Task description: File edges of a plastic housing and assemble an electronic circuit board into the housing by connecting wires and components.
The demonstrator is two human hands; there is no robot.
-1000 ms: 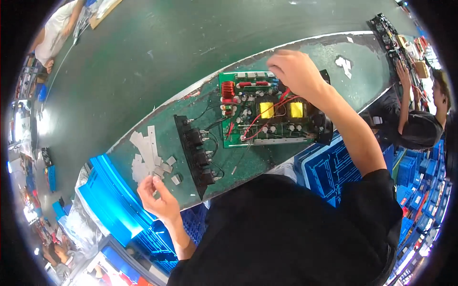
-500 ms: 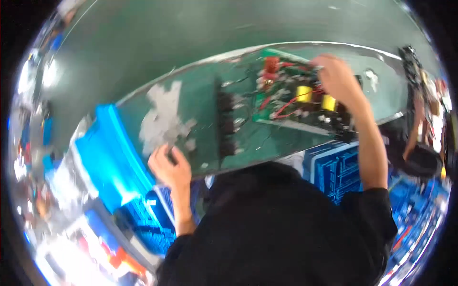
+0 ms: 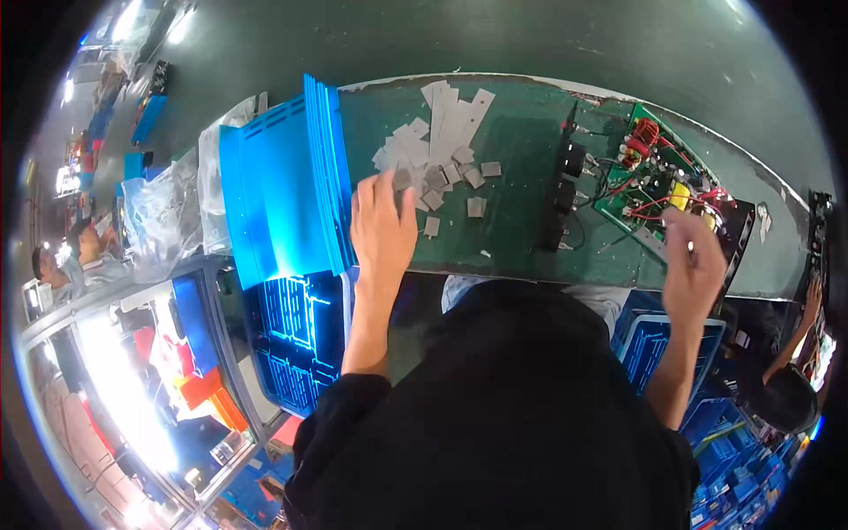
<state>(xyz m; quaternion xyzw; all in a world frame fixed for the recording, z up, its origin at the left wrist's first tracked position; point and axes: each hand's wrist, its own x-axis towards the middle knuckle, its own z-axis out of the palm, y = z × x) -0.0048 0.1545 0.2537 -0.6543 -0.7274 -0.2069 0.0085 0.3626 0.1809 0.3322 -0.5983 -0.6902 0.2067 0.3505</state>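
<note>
My left hand is beside a pile of small grey square pads. One darker grey pad shows between its thumb and index finger, which appear to grip it. My right hand is at the near edge of a green circuit board, its fingers curled and closed. Whatever those fingers hold, if anything, is too small to make out. The board carries a red coil, a yellow component and red wires. Black wires run from it toward a black panel with round black parts.
Longer pale grey strips lie behind the pads. Blue metal panels stand stacked at the left end of the green bench. Below are blue crates. Another person's arm is at the far right.
The view has swung, so the bench sits differently. My right hand has moved from above the board to its near edge. My left hand has come up beside the pads and blue panels.
</note>
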